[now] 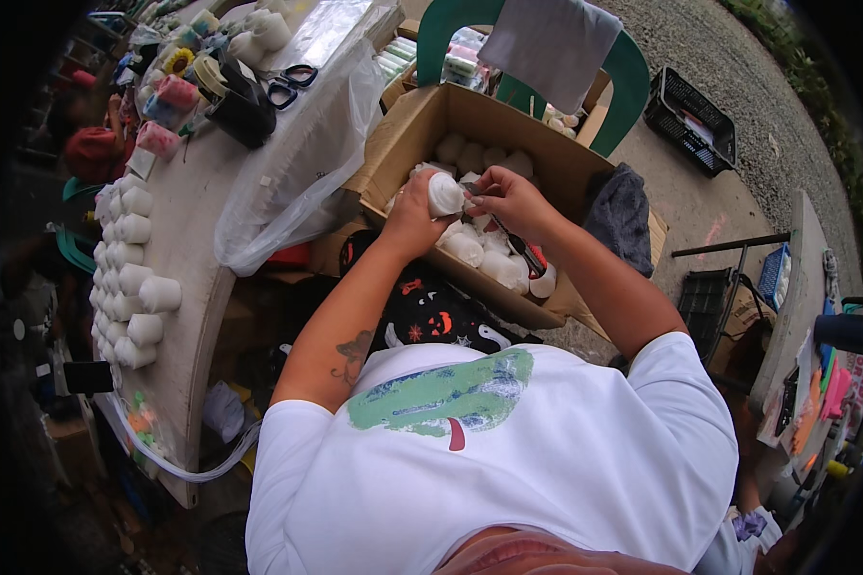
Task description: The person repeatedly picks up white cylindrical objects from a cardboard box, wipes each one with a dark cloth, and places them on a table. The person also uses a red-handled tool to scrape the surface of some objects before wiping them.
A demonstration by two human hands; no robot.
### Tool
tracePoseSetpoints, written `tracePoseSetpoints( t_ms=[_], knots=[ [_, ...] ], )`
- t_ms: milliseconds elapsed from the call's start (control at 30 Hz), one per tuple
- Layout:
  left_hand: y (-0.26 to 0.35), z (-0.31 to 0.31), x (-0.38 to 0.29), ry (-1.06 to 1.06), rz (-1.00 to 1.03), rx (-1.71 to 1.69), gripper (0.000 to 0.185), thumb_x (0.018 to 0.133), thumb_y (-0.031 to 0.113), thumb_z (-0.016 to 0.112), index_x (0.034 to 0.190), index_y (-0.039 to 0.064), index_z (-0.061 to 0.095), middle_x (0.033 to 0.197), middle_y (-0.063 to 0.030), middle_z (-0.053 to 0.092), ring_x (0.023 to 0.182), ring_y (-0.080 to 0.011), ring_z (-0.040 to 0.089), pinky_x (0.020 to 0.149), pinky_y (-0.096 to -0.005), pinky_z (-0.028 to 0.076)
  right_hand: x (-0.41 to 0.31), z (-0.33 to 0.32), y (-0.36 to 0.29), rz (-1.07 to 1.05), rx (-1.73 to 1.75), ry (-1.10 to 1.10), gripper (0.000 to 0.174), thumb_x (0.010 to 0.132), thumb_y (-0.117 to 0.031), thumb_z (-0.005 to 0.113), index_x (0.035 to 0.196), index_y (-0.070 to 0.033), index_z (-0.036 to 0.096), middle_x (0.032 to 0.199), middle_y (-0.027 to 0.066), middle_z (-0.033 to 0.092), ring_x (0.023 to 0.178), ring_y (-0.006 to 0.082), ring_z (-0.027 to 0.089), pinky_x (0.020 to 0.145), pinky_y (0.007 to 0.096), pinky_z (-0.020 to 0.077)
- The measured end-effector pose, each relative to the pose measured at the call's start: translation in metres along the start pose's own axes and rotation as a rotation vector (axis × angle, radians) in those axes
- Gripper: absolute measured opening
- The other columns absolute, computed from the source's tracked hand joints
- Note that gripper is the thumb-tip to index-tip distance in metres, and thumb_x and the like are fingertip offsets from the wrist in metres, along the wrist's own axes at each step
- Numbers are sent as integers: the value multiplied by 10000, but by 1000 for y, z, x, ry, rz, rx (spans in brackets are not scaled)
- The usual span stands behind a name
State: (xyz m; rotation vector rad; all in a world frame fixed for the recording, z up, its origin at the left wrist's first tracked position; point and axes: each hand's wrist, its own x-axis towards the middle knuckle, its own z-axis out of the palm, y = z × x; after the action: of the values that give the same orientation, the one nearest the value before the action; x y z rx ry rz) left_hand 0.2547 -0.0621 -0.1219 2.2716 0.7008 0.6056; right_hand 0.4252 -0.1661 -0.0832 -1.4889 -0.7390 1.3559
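A white candle-like cylinder (446, 195) is gripped in my left hand (416, 215), its round end facing up. My right hand (507, 201) is beside it, fingers closed on a utility knife (523, 251) whose red and black handle hangs down below the palm; its blade end is at the cylinder's edge, and whether it touches cannot be told. Both hands are over an open cardboard box (403, 129) holding many similar white pieces (502, 270) and white scraps.
Rows of white cylinders (135, 228) line the table (194, 215) at left, with scissors (291, 85) and a plastic bag (295, 194) farther up. A green chair (622, 86) stands behind the box, a black crate (690, 122) beyond. Dark cloth (618, 215) hangs on the box's right side.
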Motion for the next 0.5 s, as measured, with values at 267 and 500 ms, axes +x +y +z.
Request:
tracePoseSetpoints(
  t_ms=[267,500],
  knots=[
    [-2,-5,1,30,14,-86,720,696,151,793,1272,45,375,1194,-207,539,1111,-366,544,942,-416,432,1,9,12,-157,-90,-13,103,865,-51,627,930,-46,548,842,21,611,739,61,538,615,231,447],
    [-5,-9,2,2,-75,-78,719,646,147,776,1249,38,399,1189,-200,522,1112,-371,525,955,-426,419,5,11,17,-206,-121,-3,97,862,-29,624,922,-37,548,803,9,603,710,53,514,606,213,418]
  ],
)
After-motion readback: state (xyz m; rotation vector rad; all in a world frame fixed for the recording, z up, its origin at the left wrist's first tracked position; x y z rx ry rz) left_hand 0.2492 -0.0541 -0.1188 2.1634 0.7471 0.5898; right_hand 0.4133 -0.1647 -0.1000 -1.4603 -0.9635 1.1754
